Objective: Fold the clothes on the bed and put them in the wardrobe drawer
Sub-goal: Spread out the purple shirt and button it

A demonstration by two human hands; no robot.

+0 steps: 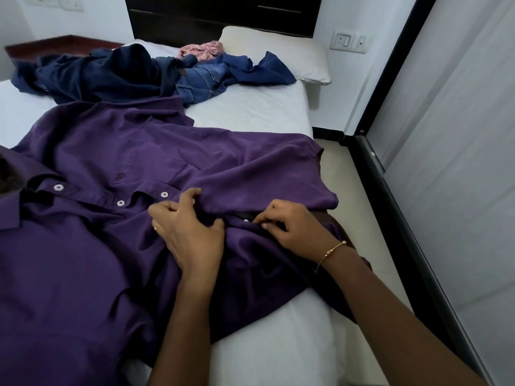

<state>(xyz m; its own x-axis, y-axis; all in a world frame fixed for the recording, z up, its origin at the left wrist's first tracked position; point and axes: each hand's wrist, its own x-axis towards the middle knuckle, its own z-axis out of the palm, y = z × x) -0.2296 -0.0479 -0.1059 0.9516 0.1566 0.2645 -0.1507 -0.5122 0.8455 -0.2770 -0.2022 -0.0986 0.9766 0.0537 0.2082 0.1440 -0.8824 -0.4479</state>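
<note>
Dim, soft light; sharp centre, wide-angle bending at edges.

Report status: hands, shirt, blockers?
Left hand and right hand both pinching the purple shirt placket, buttoning. Shirt spread flat on bed, not folded. Dark clothes piled behind, untouched.

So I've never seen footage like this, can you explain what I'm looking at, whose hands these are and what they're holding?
This is one picture from a camera worn on a person's head, looking down at their own bare hands; no machine is involved. A purple shirt lies spread on the bed. The left hand and right hand both pinch its button strip, apparently working on a button. Further back lies a pile of clothes, dark blue, denim and pink, beside a pillow. The right wrist wears a bracelet.
</note>
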